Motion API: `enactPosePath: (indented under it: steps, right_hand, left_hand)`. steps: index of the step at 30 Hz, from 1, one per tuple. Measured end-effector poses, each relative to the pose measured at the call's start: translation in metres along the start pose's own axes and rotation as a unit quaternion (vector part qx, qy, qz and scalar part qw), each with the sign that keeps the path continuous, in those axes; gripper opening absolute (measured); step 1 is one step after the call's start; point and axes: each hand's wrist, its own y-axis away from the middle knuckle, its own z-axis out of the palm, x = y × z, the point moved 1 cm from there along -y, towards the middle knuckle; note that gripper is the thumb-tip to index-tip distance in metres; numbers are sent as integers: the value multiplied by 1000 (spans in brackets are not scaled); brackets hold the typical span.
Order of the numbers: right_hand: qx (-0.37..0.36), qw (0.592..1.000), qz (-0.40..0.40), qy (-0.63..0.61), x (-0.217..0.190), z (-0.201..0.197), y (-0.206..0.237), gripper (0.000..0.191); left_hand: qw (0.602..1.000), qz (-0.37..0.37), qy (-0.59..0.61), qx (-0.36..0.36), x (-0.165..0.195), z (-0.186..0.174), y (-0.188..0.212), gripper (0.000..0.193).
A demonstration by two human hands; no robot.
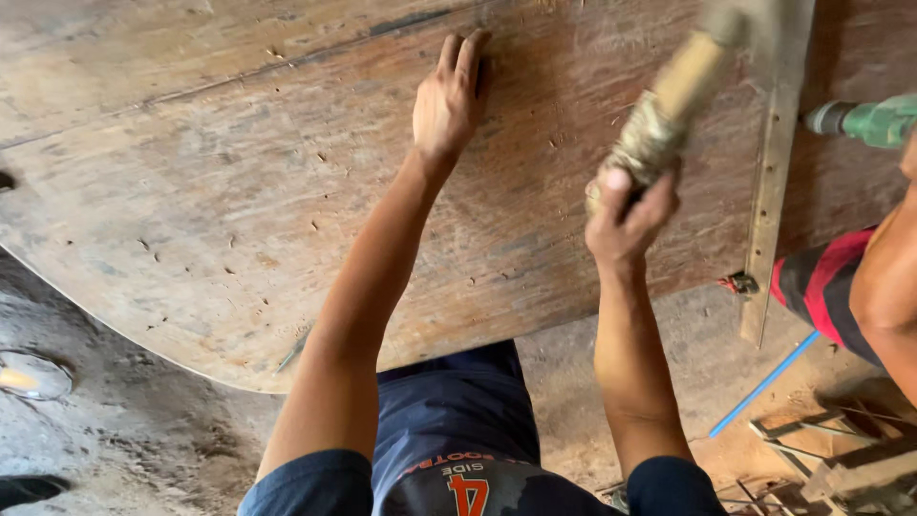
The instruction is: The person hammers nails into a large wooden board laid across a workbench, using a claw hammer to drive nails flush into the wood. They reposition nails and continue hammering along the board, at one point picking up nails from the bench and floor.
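One hammer (673,96) in right hand (626,215)

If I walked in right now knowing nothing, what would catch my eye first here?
Most likely the big worn plywood sheet filling the upper picture, with the left hand pressed flat on it near the top edge. Next, the right hand gripping a blurred wooden-handled tool, raised just right of centre. At the far right, another person's arm shows beside a green power drill and a metal strip.
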Motion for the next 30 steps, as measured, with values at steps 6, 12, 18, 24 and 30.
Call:
enactPosePath:
  steps: [6,12,18,24,30]
  right_hand:
    - [-173,944,278,41,-18,17,-5,45]
    - [64,988,17,-136,-31,-17,-9,40]
    - [-160,961,117,191,-30,-6,-12,35]
    - [53,991,-1,-126,-43,-24,-8,43]
    - [-118,984,86,100,-17,0,-1,37]
  left_hand:
    - [1000,-16,-5,-14,3,-3,-4,23]
    - [998,-40,10,-55,8,-6,1,14]
    - [1000,-2,3,-13,10,-6,-1,19]
    - [999,-24,15,-19,15,-2,5,15]
    - [1000,17,-13,21,22,-16,5,10]
